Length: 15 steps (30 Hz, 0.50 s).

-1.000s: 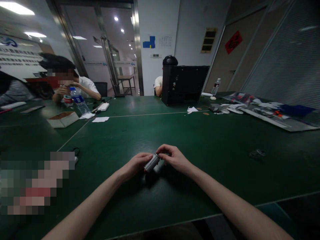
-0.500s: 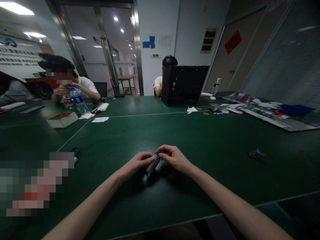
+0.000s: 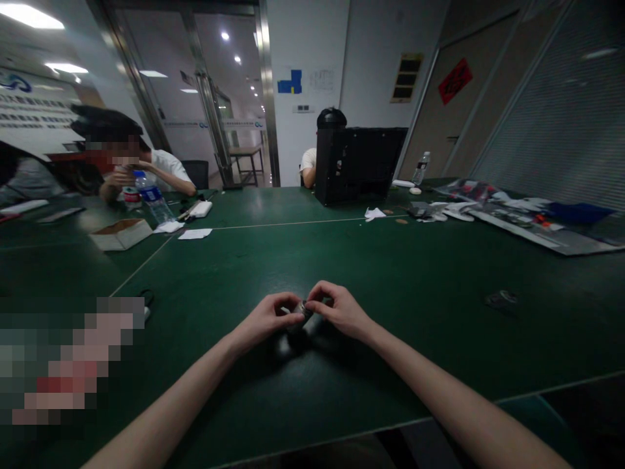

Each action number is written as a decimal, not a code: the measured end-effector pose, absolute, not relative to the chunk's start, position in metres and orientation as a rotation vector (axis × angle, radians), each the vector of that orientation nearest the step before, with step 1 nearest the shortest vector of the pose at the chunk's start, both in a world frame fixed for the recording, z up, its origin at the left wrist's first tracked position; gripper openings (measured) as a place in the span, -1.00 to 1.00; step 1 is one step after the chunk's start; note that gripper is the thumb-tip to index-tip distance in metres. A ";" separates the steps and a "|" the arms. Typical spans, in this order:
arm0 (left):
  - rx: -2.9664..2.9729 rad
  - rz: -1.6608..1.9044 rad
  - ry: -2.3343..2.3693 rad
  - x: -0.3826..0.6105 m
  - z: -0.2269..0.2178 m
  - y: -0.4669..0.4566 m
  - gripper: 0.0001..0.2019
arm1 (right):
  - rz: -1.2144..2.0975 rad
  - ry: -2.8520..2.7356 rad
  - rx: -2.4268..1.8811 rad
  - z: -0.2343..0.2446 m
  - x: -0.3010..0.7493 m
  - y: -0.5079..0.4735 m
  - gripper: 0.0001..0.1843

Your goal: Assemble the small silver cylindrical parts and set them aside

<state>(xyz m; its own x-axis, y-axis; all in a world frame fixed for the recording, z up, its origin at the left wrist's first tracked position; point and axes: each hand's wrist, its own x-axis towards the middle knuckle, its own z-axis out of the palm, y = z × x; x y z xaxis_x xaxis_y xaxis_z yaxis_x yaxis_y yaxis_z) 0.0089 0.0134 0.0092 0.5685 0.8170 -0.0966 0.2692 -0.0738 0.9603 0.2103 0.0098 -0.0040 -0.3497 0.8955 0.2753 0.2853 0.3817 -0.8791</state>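
My left hand [image 3: 266, 320] and my right hand [image 3: 339, 309] meet over the green table [image 3: 371, 273], just above its surface. Between them they pinch a small grey cylinder-like object [image 3: 303, 314], now mostly dark and end-on to the camera. The left fingers close on its near end, the right fingertips on its far end. What the object is cannot be made out. Both forearms reach in from the bottom edge.
A cardboard box [image 3: 121, 233], a water bottle [image 3: 152, 197] and papers lie at the far left near a seated person [image 3: 131, 163]. A black case [image 3: 359, 163] stands at the back with a person behind it. Clutter [image 3: 527, 221] lines the right side; a small dark item [image 3: 500, 299] lies right.
The grey object has turned from lying slanted with its light side showing to nearly end-on and dark. My hands have drawn closer together around it.
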 end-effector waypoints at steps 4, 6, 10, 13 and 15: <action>1.644 0.586 0.941 0.009 0.011 0.013 -0.66 | 0.950 -1.846 -1.038 -0.003 0.210 0.008 -0.81; 1.653 0.584 0.943 0.010 0.013 0.013 -0.65 | 0.946 -1.844 -1.043 -0.002 0.210 0.008 -0.81; 1.662 0.588 0.952 0.010 0.012 0.013 -0.66 | 0.924 -1.861 -1.031 -0.001 0.211 0.008 -0.84; 1.659 0.604 0.952 0.009 0.010 0.014 -0.67 | 0.903 -1.880 -1.003 -0.001 0.211 0.008 -0.86; 1.659 0.609 0.937 0.009 0.008 0.015 -0.67 | 0.875 -1.886 -0.985 -0.001 0.212 0.008 -0.88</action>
